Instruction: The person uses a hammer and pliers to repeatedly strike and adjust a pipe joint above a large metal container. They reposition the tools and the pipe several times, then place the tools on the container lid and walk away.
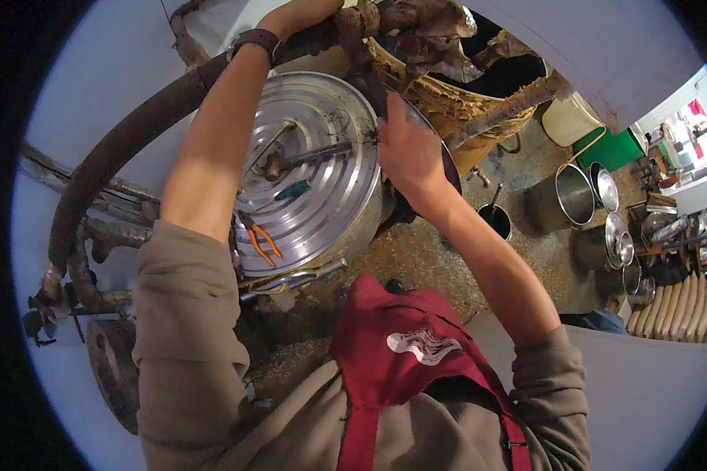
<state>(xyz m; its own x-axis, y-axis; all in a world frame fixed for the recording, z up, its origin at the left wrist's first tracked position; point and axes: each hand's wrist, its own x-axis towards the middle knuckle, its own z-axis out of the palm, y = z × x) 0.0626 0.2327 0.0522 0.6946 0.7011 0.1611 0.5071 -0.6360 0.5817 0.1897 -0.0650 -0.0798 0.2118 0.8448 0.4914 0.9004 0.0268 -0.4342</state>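
My left hand [300,16] reaches over a thick, dark, crusted pipe [133,137] at the top edge; its fingertips are hidden. My right hand [408,153] is curled at the right rim of a ridged metal lid [335,200], against dark metalwork; what it grips, if anything, is unclear. A metal bar [322,151] crosses the lid from a central fitting [273,166]. A teal-handled tool [291,189] and orange-handled pliers [261,239] lie on the lid.
A crusted, open vessel [479,118] stands beyond the lid. To the right are metal pots [562,200], a small dark pot [495,224], a green bin [605,149], a cream bucket [565,118] and shelving with stacked items [672,306]. More crusted pipes [106,235] run along the left.
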